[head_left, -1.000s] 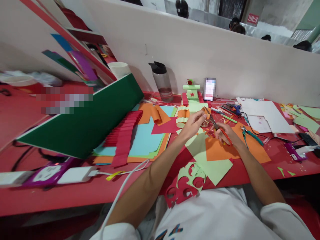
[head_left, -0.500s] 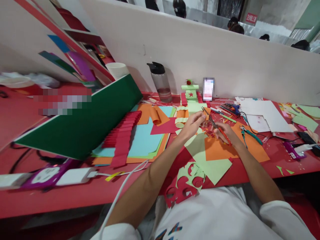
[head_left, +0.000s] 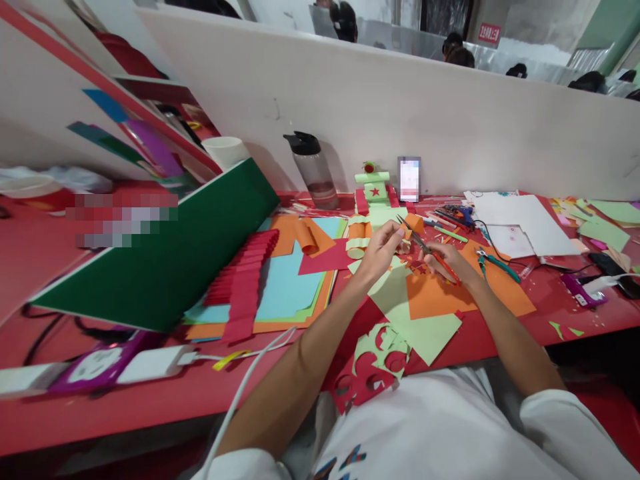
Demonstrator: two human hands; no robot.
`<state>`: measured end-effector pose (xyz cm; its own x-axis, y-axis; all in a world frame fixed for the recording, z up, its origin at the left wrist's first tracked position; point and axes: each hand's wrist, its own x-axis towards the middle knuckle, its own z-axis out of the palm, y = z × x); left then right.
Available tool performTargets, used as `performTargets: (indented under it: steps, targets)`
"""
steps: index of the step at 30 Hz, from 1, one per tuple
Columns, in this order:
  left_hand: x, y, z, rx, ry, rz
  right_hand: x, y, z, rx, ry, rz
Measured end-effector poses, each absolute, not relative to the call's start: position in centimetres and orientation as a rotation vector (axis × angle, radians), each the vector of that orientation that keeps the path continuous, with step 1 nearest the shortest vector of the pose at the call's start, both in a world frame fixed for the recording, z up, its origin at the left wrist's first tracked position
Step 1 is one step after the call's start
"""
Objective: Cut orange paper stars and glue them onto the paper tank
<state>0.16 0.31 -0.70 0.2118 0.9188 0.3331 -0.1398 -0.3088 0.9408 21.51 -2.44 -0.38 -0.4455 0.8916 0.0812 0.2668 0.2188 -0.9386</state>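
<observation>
My right hand (head_left: 444,259) is closed around a pair of red-handled scissors (head_left: 421,244), whose dark blades point up and left. Fingers pinched, my left hand (head_left: 384,248) holds a small piece of orange paper (head_left: 407,231) right at the blades. Below both hands lie a light green sheet (head_left: 431,337) and a larger orange sheet (head_left: 440,297), with small red stars scattered above it. A light green paper model with a red star (head_left: 375,192) stands just beyond my hands. Beside it sit orange paper rolls (head_left: 358,233) with pale bands.
Left stand a green board (head_left: 165,253), stacked coloured paper (head_left: 283,287) and a pleated red strip (head_left: 245,287). A bottle (head_left: 315,173) and phone (head_left: 409,180) are by the partition. Pliers (head_left: 497,263) lie right; a white cable (head_left: 240,387) crosses my left arm. Red and green cut-out scraps (head_left: 383,350) lie near me.
The camera view has shifted slightly, so the scene sits a little lower and further left. Both hands keep nearly the same place, with the scissors still at the orange piece.
</observation>
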Motion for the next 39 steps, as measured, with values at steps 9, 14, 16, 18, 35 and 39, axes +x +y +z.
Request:
performTargets:
  steps: [9,14,16,18,35,39]
  targets:
    - [-0.2,0.5,-0.7,1.494,0.839,1.301,21.7,-2.6,0.1,-1.049,-1.874,1.333]
    - [-0.4,0.3,-0.2,1.558,0.851,1.281,22.1,-2.5,0.2,-1.073,-1.891,1.311]
    - [-0.5,0.2,-0.1,1.596,0.864,1.269,22.2,-2.4,0.2,-1.082,-1.905,1.316]
    - [-0.6,0.2,0.0,1.634,0.88,1.254,22.3,-2.4,0.3,-1.092,-1.914,1.317]
    - [-1.2,0.6,0.0,1.705,0.909,1.196,22.2,-2.6,0.8,-1.12,-1.924,1.236]
    - [-1.1,0.6,0.0,1.69,0.896,1.2,22.0,-2.8,1.0,-1.141,-1.907,1.199]
